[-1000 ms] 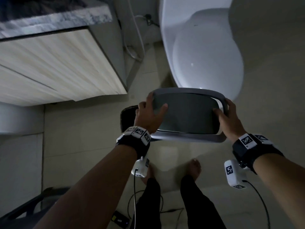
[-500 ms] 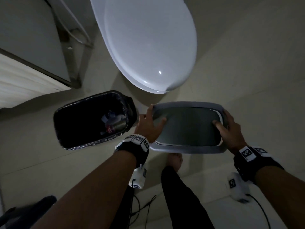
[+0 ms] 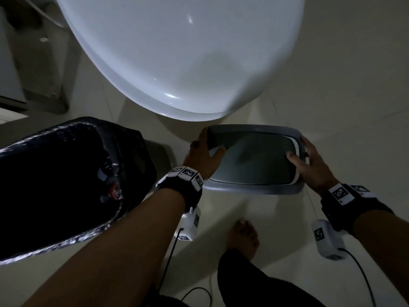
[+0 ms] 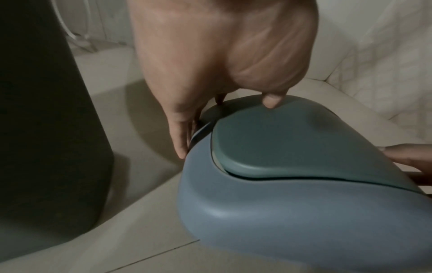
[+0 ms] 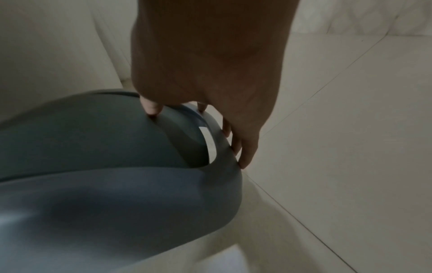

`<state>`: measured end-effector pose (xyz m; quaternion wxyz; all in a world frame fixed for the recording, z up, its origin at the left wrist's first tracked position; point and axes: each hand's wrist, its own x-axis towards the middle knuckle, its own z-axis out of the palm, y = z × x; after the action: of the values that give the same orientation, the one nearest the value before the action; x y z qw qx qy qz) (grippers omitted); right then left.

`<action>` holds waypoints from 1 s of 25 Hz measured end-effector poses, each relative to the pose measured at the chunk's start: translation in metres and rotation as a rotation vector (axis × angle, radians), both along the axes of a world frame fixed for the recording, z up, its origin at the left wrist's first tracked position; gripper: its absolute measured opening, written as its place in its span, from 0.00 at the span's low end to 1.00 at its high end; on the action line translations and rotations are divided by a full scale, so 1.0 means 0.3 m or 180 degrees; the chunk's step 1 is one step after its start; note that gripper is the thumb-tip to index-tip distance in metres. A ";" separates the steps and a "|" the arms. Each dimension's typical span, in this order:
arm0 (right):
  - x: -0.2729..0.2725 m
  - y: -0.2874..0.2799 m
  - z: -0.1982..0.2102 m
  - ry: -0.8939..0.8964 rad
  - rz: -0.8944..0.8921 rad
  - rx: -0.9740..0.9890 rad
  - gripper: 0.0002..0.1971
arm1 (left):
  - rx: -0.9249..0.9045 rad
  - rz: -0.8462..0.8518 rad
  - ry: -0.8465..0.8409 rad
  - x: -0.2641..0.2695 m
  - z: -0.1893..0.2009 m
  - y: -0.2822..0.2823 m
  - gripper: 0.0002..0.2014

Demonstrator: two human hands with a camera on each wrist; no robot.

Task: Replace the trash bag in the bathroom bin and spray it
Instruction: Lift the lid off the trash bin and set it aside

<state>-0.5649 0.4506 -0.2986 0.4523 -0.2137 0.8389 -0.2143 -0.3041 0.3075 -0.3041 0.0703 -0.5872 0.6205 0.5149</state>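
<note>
I hold the grey bin lid (image 3: 254, 160) low over the floor in front of the toilet. My left hand (image 3: 202, 155) grips its left end, thumb on the flap. My right hand (image 3: 308, 161) grips the right end the same way. In the left wrist view the lid (image 4: 292, 184) fills the lower right, the left hand (image 4: 224, 103) clasped over its far edge. The right wrist view has the lid (image 5: 112, 184) at lower left and the right hand (image 5: 198, 118) on its rim. The open bin (image 3: 59, 242), lined with a black bag (image 3: 128, 138) holding rubbish, stands at left.
The white toilet bowl (image 3: 177, 54) looms just beyond the lid. My bare foot (image 3: 244, 237) and dark trouser leg (image 3: 254, 282) are below the lid. Wrist camera cables (image 3: 170, 262) trail to the tiled floor. A cabinet base (image 3: 13, 85) sits far left.
Both hands have carried the lid to the right of the bin and lowered it toward the floor. The open bin has come into view at left as the head bent down.
</note>
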 end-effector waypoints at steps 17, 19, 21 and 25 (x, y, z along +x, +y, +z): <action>0.002 -0.073 -0.179 -0.0258 0.0378 -0.0080 0.41 | 0.0040 -0.0233 -0.0109 -0.004 -0.194 0.003 0.41; 0.028 -0.071 -0.027 -0.0351 0.0592 -0.0036 0.41 | 0.0039 -0.0234 -0.0164 0.005 -0.058 0.040 0.42; 0.069 -0.078 0.174 -0.0367 0.0847 0.0130 0.40 | -0.0070 -0.0204 -0.0112 0.023 0.143 0.081 0.43; 0.200 -0.152 0.659 -0.0441 0.1374 0.0261 0.39 | -0.0085 0.0064 0.0014 0.122 0.607 0.118 0.43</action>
<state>-0.5047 0.4051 -0.1008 0.5525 -0.3544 0.7487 -0.0925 -0.2674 0.3429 -0.1220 0.0559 -0.5932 0.6216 0.5085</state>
